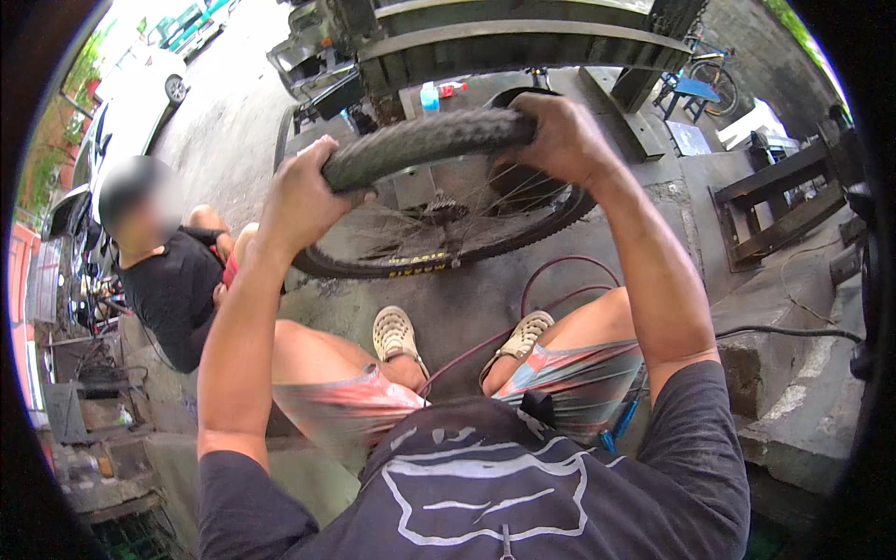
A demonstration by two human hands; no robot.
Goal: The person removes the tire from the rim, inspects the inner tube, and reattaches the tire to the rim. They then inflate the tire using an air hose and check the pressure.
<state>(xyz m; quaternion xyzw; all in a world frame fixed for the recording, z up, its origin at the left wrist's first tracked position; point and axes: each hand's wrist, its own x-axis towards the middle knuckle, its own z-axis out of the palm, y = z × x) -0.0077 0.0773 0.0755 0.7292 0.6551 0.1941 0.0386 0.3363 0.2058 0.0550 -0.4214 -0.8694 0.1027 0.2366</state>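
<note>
A bicycle wheel with a knobby black tire (425,140) is held up in front of me, tilted, its near side low over the floor. My left hand (303,201) is wrapped round the tire on the left. Round the far right part of the tire, my right hand (565,140) is closed too. Thin spokes run to the hub, where a sprocket cluster (448,207) shows. Yellow lettering marks the near sidewall. Some fingers of both hands are hidden behind the tire.
A person in a black shirt (168,289) sits at my left. Behind the wheel stands a heavy metal frame (532,51), with a blue-tinted bottle (429,98) nearby. A dark red hose (467,353) crosses the floor between my feet. Blue-handled pliers (621,425) lie beside my right leg. A blue stool (691,91) stands farther right.
</note>
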